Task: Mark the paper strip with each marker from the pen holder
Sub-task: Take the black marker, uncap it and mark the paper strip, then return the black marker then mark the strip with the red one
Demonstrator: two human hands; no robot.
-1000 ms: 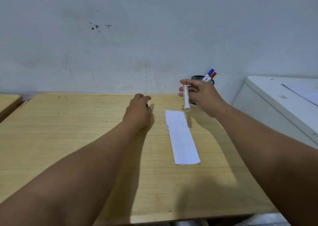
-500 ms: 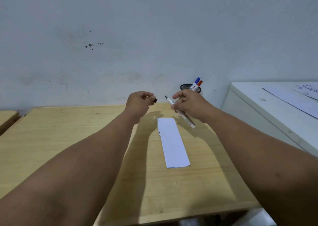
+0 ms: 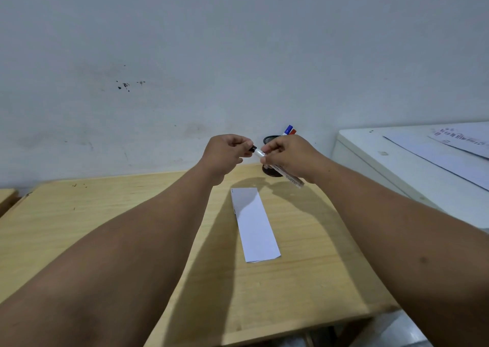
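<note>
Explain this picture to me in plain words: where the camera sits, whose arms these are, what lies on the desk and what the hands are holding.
The camera is worn on a person's head and looks forward and down, so the two bare arms reaching out are the wearer's own. There is no machine here. The right hand holds a white marker by its barrel, and the left hand pinches its black cap at the tip. A white paper strip lies flat on the wooden desk. Behind the hands stands a dark pen holder with a blue-capped and a red-capped marker in it. A white cabinet with papers stands to the right.
</note>
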